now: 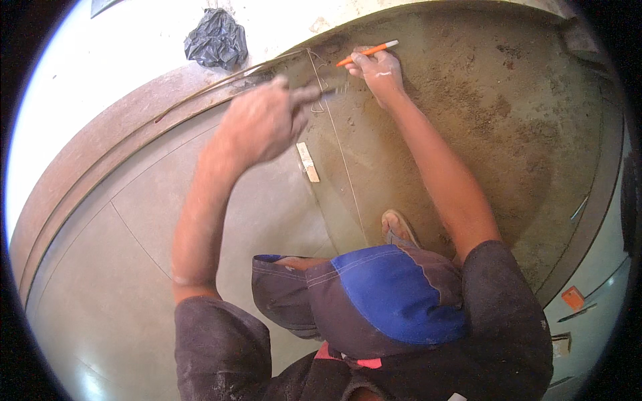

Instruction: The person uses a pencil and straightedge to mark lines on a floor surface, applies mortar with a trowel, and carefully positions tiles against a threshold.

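My right hand (380, 72) is closed on an orange pen (364, 55) with a white end, low over the brown mortar-like bed. To its left, my left hand (264, 123) is blurred by motion. Its fingers look curled, and a thin dark object (329, 93) with a paler tip sticks out from them; I cannot make out its kind. Between the hands a thin string (341, 147) runs from the far edge down toward my foot, with a loose loop near its top. A small pale strip (307, 162) lies along the edge of the grey tiles.
Grey tiles (134, 247) cover the left side, the rough bed (508, 127) the right. A curved raised border (87, 157) bounds the far left. Beyond it lies a crumpled black plastic bag (216, 40). An orange item (573, 298) lies at the right, outside the border. My sandalled foot (399, 227) is near the string.
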`<state>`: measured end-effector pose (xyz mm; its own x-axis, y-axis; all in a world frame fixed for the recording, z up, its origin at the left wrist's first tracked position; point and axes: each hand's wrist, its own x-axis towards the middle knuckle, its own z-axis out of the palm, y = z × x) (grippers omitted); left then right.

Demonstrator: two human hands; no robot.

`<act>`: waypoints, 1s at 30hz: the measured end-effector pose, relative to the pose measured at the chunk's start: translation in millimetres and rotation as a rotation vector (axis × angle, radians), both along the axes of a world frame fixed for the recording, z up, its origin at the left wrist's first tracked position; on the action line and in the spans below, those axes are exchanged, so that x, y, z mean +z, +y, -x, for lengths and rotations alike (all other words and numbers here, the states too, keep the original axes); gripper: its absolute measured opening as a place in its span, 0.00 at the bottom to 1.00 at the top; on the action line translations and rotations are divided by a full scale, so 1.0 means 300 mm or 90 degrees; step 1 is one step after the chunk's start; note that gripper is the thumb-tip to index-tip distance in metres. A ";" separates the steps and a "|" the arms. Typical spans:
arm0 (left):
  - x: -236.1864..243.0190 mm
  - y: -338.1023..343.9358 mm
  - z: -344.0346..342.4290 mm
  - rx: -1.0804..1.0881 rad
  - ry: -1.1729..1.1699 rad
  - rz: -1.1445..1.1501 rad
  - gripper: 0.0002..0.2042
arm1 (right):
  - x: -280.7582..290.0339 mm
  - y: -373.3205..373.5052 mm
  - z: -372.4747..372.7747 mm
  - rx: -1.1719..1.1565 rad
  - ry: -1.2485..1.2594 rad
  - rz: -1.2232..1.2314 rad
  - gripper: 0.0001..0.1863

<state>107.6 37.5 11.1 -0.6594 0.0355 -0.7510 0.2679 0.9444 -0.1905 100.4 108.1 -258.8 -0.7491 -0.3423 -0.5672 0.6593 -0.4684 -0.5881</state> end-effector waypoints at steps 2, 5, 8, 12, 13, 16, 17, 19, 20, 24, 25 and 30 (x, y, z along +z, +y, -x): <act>0.003 -0.034 -0.078 0.069 -0.027 -0.033 0.20 | -0.018 0.005 -0.026 -0.031 0.019 -0.027 0.15; -0.036 -0.169 -0.226 0.199 -0.045 -0.063 0.21 | -0.003 0.022 -0.051 0.069 0.066 -0.073 0.18; -0.122 -0.290 -0.338 0.306 -0.008 -0.069 0.20 | -0.090 0.004 -0.073 0.156 0.189 -0.253 0.21; -0.280 -0.457 -0.496 0.377 0.051 -0.091 0.19 | 0.002 0.072 -0.123 0.332 0.355 -0.453 0.22; -0.320 -0.486 -0.520 0.382 0.052 -0.090 0.19 | 0.039 0.095 -0.127 0.379 0.375 -0.503 0.21; -0.447 -0.548 -0.574 0.369 0.072 -0.093 0.19 | 0.063 0.095 -0.124 0.310 0.462 -0.578 0.19; -0.489 -0.568 -0.583 0.314 0.160 -0.108 0.19 | 0.066 0.087 -0.120 0.253 0.493 -0.588 0.19; -0.564 -0.592 -0.572 0.200 0.330 -0.139 0.19 | 0.069 0.058 -0.060 0.176 0.458 -0.465 0.18; -0.598 -0.604 -0.531 0.255 0.375 -0.199 0.18 | 0.064 0.030 -0.026 0.139 0.438 -0.401 0.18; -0.617 -0.500 -0.192 0.521 0.467 -0.358 0.14 | 0.022 -0.086 0.091 0.098 0.466 -0.385 0.18; -0.623 -0.488 -0.140 0.590 0.444 -0.365 0.15 | 0.015 -0.118 0.099 0.103 0.470 -0.375 0.18; -0.697 -0.430 0.006 0.900 0.401 -0.570 0.11 | -0.056 -0.198 0.106 0.134 0.454 -0.346 0.20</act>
<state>105.8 -91.4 -198.0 -0.6980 -0.5398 -0.4705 -0.6606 0.2317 0.7141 68.4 48.7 -275.5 -0.9357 -0.3326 -0.1174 0.0959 0.0805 -0.9921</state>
